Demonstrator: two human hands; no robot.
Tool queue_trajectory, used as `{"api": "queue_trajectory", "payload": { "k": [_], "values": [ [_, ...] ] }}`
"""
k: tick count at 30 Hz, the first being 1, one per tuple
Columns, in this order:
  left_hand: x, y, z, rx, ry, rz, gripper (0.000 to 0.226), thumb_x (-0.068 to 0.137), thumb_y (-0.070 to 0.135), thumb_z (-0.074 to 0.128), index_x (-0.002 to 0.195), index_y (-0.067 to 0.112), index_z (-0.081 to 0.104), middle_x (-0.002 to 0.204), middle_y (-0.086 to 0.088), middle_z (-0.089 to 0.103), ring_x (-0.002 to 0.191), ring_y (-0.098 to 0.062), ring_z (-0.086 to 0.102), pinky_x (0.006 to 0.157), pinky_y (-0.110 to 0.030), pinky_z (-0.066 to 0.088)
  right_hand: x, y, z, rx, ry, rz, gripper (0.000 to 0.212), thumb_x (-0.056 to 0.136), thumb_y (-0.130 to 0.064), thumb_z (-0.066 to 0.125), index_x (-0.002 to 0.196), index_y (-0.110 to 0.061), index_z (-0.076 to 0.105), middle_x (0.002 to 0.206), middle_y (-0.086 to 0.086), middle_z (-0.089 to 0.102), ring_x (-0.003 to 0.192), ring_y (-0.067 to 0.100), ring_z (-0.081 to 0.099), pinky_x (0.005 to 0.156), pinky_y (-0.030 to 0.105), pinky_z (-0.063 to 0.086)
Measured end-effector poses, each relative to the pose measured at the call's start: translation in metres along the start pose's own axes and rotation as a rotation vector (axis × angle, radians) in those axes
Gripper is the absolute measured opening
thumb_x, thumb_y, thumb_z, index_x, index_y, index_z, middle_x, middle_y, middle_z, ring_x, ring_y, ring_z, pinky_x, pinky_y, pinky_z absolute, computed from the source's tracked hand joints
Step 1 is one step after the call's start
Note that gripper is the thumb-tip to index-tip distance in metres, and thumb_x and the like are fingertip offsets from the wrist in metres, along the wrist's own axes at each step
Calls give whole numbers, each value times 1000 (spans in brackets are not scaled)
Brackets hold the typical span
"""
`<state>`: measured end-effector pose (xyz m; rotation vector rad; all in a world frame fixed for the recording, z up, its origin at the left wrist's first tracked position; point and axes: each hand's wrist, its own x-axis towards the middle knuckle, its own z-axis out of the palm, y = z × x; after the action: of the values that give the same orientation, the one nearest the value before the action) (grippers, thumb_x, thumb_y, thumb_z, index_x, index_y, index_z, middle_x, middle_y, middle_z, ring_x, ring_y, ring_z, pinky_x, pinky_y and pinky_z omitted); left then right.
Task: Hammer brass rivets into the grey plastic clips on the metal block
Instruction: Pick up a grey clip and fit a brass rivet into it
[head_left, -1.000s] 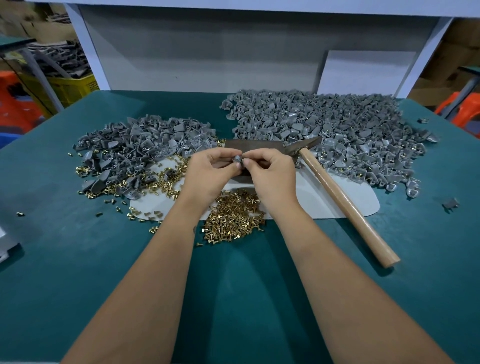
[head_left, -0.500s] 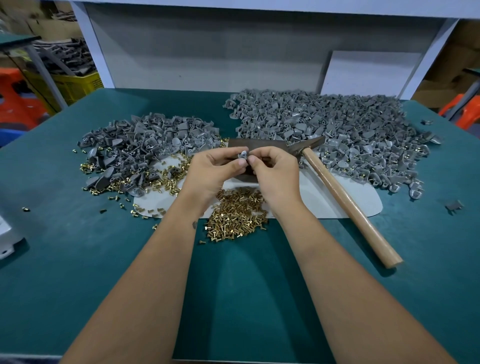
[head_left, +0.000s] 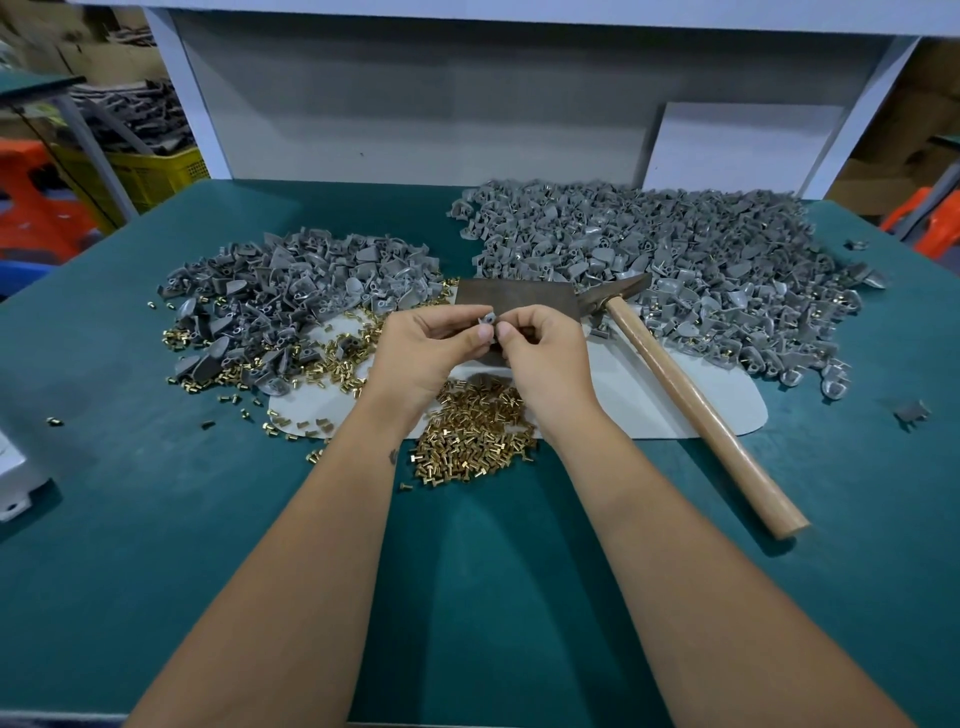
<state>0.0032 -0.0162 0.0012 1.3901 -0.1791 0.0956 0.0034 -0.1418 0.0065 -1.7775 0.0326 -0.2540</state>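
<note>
A small grey plastic clip (head_left: 487, 318) is held just above the dark metal block (head_left: 524, 299), which lies at the table's middle. My left hand (head_left: 423, 351) pinches the clip from the left. From the right, the fingertips of my right hand (head_left: 543, 356) are curled against the same clip; whether they hold a rivet is hidden. A heap of brass rivets (head_left: 475, 434) lies below my hands. The hammer (head_left: 691, 395) lies to the right, its head against the block, its wooden handle pointing toward me.
A large pile of grey clips (head_left: 670, 260) covers the back right, and a darker pile mixed with rivets (head_left: 291, 296) lies at the left. A white sheet (head_left: 727, 405) sits under the work area on the green table (head_left: 467, 597). A white object (head_left: 13, 478) sits at the left edge.
Both hands stay together over the block with the clip between them; the fingers have shifted only slightly. The hammer has not moved.
</note>
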Motion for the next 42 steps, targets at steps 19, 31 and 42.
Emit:
{"api": "queue_trajectory", "payload": {
  "k": [19,31,42],
  "values": [
    [4,-1,1,-57,50,-61,16,82,2,73,94,14,74,88,-6,77,85,-14,72,76,-18,55,3,-8,-16,192,-77,59,28,94,-4,52,80,-19,71,70,-2,66,61,4,60,63,22,54],
    [-1,3,4,98,42,-5,21,83,-6,70,96,11,73,88,-6,74,82,-15,72,75,-20,56,4,-6,-13,-107,6,-166,16,87,-14,64,77,-26,69,73,-12,67,72,1,62,66,14,50],
    [1,0,7,377,151,74,23,81,-2,74,92,18,74,84,-1,74,82,-16,73,79,-28,60,5,4,-6,-405,10,-342,11,86,-15,63,78,-23,62,82,-7,61,76,9,56,71,31,50]
  ]
}}
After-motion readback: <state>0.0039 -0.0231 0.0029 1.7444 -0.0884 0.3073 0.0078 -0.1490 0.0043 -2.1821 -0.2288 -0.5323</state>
